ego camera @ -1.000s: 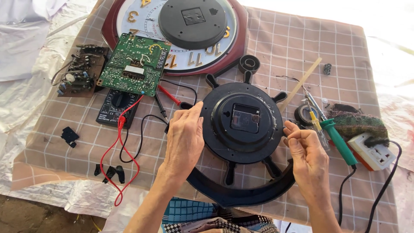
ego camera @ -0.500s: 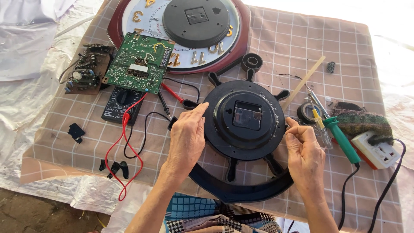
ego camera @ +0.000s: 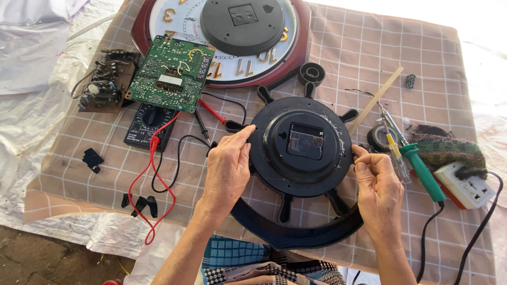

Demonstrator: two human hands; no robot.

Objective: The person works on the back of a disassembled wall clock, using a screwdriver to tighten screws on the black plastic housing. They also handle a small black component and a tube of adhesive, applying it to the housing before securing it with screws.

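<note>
Both hands have stayed on the black wheel-shaped clock [ego camera: 301, 153], lying back-up amid a circuit board [ego camera: 170, 74], multimeter [ego camera: 148, 122] and soldering iron [ego camera: 422, 171]. Left hand [ego camera: 227, 171] rests flat on its left rim, fingers loose; right hand [ego camera: 377, 187] pinches its right edge.

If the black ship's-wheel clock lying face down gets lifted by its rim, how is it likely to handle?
The black wheel-shaped plastic clock probably lifts light and stiff. Its thin spokes look snappable, so gripping the round body, as the left hand and right hand do, seems safer. Lying flat, it is unlikely to roll.
</note>
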